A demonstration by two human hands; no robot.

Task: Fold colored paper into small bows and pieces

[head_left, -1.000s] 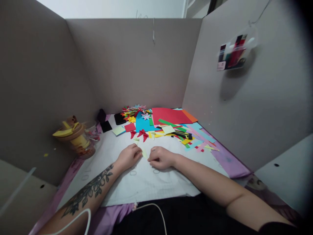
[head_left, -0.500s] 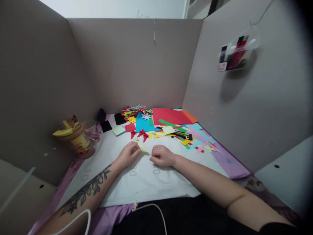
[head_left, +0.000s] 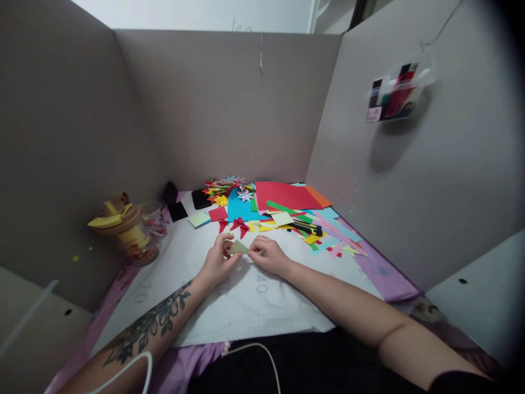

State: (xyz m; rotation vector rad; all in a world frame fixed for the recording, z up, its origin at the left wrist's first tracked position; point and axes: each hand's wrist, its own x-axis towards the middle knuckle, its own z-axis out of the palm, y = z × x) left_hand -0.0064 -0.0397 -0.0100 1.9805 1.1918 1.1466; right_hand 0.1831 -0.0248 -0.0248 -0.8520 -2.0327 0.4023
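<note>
A small pale green folded paper piece (head_left: 238,248) is pinched between both hands just above the white cutting mat (head_left: 246,306). My left hand (head_left: 218,260) grips its left side with closed fingers. My right hand (head_left: 266,254) pinches its right tip. Beyond the hands lie red folded paper shapes (head_left: 239,224) and a pile of coloured paper stars (head_left: 223,190).
Sheets and strips of coloured paper (head_left: 287,197) spread across the back right, with a black and yellow cutter (head_left: 307,226) among them. A jar with a yellow lid (head_left: 127,232) stands at left. Grey partition walls enclose the desk. A white cable (head_left: 262,350) runs at the front.
Both hands have lifted off the mat and moved slightly away from me. The green paper, held only by the left hand before, is now pinched by both.
</note>
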